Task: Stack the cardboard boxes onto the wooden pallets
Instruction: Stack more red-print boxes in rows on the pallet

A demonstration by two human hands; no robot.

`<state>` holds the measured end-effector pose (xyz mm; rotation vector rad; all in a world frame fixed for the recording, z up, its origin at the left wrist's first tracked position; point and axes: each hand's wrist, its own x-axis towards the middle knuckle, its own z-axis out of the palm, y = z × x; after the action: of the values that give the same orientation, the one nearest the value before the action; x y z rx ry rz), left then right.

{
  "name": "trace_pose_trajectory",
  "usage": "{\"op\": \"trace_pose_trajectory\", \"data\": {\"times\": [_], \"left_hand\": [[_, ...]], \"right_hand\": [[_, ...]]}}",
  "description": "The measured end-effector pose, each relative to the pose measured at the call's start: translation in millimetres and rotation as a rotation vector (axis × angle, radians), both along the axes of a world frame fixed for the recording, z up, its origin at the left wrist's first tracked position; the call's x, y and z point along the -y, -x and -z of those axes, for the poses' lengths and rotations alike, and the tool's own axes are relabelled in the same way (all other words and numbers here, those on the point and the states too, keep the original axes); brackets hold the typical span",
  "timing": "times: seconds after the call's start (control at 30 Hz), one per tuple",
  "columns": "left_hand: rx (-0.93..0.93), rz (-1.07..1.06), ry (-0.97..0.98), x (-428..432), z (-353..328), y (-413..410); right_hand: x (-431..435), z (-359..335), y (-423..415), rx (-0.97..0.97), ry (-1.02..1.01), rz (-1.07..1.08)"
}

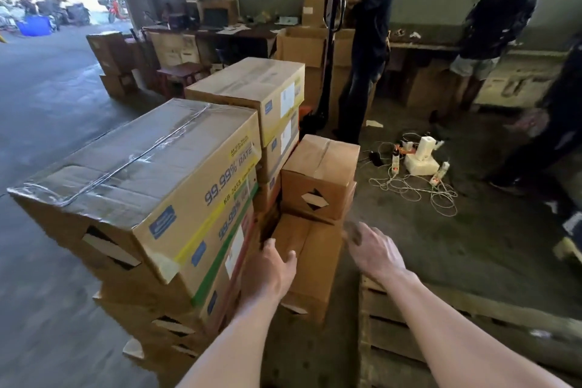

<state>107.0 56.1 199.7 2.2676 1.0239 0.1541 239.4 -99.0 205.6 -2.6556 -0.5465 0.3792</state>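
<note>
A plain brown cardboard box [310, 261] stands low in the middle, beside a tall stack of printed boxes [163, 186]. My left hand [271, 271] rests against its near left top edge, thumb on top and fingers down the side. My right hand [373, 250] is blurred, fingers spread, hovering just off the box's right edge without clear contact. A second small brown box [318, 178] sits on the stack behind it. A wooden pallet [409, 331] lies on the floor at the lower right, bare where I see it.
Another printed box stack [258, 94] stands further back. A pallet jack handle [333, 19] rises behind it, next to a person [368, 41]. Two more people stand at the right. Power strips and cables [415, 173] litter the floor. Desks and boxes line the back wall.
</note>
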Motion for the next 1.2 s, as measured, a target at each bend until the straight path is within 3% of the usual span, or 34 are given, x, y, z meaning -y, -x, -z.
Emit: {"op": "trace_pose_trajectory", "data": {"times": [0.37,0.47,0.63,0.83,1.03,1.2], "left_hand": [[-0.084,-0.011,0.173,-91.5,61.7,-193.1],[-0.076,-0.082,0.314,-98.2,79.5,-245.4],[-0.146,-0.255,0.312,-102.0,127.0,-317.8],[-0.289,-0.517,0.352,-60.6,208.7,-339.4],[-0.420,-0.900,0.337,4.8,315.5,-314.8],[-0.330,-1.193,0.467,41.1,409.8,-285.4]], "right_hand": [[-92.2,46.6,-175.3,-0.092,0.147,-0.055],[-105.1,66.0,-236.1,-0.139,0.201,-0.101],[-138.6,126.8,-342.7,-0.245,0.221,-0.297],[-170.4,237.3,-395.0,-0.488,0.326,-0.576],[-153.3,342.5,-413.2,-0.374,0.471,-0.678],[-145.1,418.3,-412.9,-0.366,0.409,-0.573]]}}
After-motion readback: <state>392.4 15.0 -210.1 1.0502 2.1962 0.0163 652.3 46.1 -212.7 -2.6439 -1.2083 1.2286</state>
